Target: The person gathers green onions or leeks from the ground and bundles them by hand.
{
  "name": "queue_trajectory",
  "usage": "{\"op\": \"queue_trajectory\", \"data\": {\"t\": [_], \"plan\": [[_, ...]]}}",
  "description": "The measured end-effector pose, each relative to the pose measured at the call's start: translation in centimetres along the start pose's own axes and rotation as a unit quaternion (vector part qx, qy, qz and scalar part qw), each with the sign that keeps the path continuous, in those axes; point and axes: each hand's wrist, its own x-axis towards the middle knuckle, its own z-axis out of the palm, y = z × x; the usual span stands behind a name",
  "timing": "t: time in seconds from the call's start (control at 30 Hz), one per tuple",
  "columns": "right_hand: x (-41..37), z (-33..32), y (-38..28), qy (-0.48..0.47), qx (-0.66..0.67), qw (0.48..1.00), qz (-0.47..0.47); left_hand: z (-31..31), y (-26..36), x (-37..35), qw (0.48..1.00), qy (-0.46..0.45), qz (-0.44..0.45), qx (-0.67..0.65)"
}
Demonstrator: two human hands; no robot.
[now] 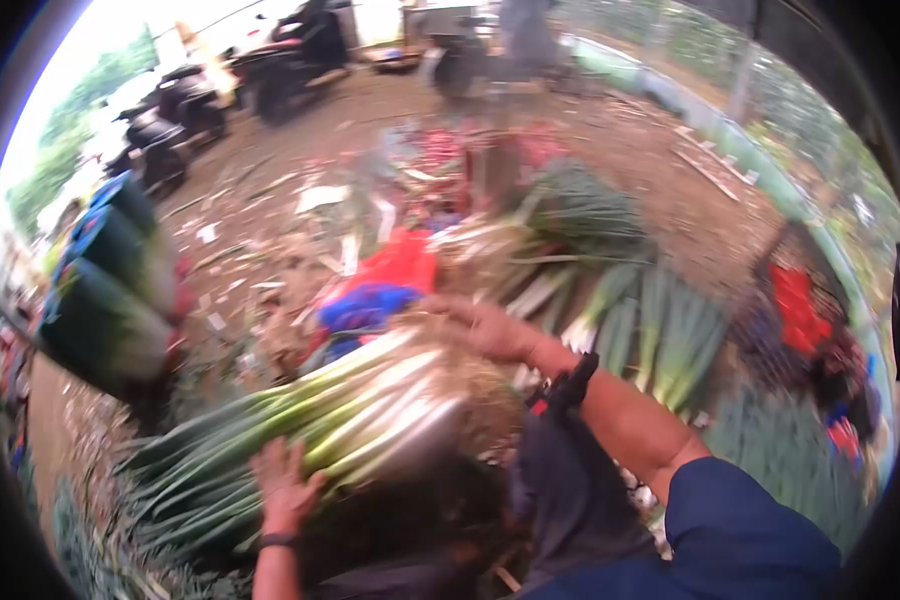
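A large pile of long green onions (370,400) lies across in front of my legs, its green tops to the left and its white stems and roots to the right. My left hand (285,485) rests on the green leaves with its fingers spread. At the far edge of the root end is my right hand (480,328), its fingers stretched to the left over the white stems; its grip is open. Just beyond the pile are a blue cloth or bag (365,308) and a red plastic sheet (400,260).
More green onions (585,210) lie on the ground ahead and to the right. Tied upright bundles (110,290) stand at the left. Parked motorbikes (290,65) are at the back. A crate (810,290) with red material sits at the right by a low wall (690,100).
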Motion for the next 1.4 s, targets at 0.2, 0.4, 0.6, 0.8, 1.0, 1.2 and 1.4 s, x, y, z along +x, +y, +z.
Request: {"op": "queue_trajectory", "data": {"t": [0.2,0.4,0.6,0.8,1.0,1.2,1.4], "plan": [[-23.3,-20.3,8.7,0.345,0.032,0.909,0.231,1.1,-0.9,0.5,0.999,-0.009,0.004,0.047],[-49.8,-11.4,25.3,0.477,0.301,0.730,0.386,0.5,-0.9,0.5,0.992,-0.047,0.006,0.113],[-53.0,-0.5,30.9,0.500,0.330,0.585,0.547,0.9,-1.7,0.8,0.984,-0.062,0.001,0.169],[-55.5,0.2,43.0,0.369,0.641,0.617,0.268,-0.6,0.2,1.0,0.978,-0.083,0.008,0.189],[-47.0,1.4,42.9,0.520,0.143,0.589,0.602,-0.5,0.2,1.3,0.981,-0.084,0.002,0.177],[-43.1,0.5,39.0,0.546,0.058,0.500,0.670,-0.2,-0.4,1.1,0.978,-0.077,0.010,0.195],[-43.6,-1.0,33.0,0.622,-0.010,0.581,0.524,-0.3,0.1,1.2,0.980,-0.070,0.007,0.184]]}}
